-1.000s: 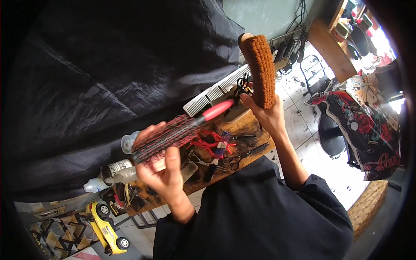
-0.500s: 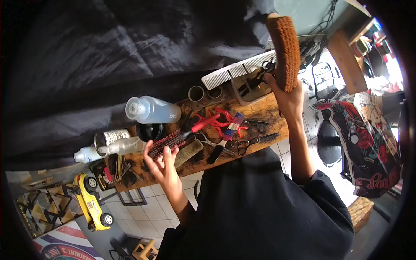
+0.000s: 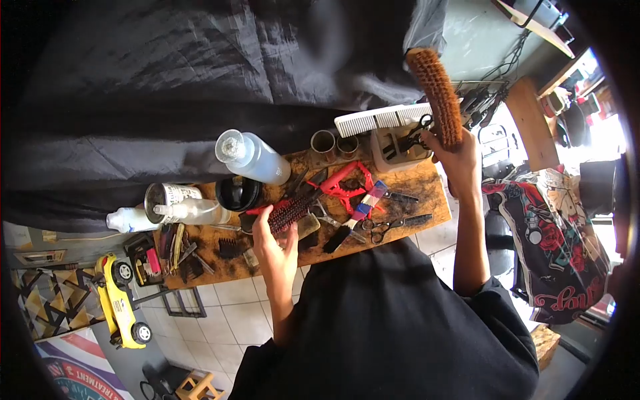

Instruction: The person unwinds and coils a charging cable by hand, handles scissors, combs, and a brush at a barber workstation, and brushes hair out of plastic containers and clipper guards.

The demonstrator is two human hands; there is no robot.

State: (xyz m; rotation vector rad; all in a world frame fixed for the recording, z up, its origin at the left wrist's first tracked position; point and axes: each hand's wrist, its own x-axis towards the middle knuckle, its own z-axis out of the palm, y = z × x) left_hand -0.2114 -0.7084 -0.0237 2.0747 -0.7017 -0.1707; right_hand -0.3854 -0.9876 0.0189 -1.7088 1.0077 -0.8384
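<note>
The right hand point(image 3: 460, 157) grips a curved, brown-bristled brush point(image 3: 438, 93) angled up-left beside a translucent bin point(image 3: 399, 164) of dark tools point(image 3: 407, 141), while the left hand point(image 3: 275, 250) holds a dark-red round brush point(image 3: 291, 213), slanting up-right, over the wooden tabletop point(image 3: 432, 195).

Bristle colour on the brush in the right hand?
Rusty brown bristles, best seen in the head view.
</note>
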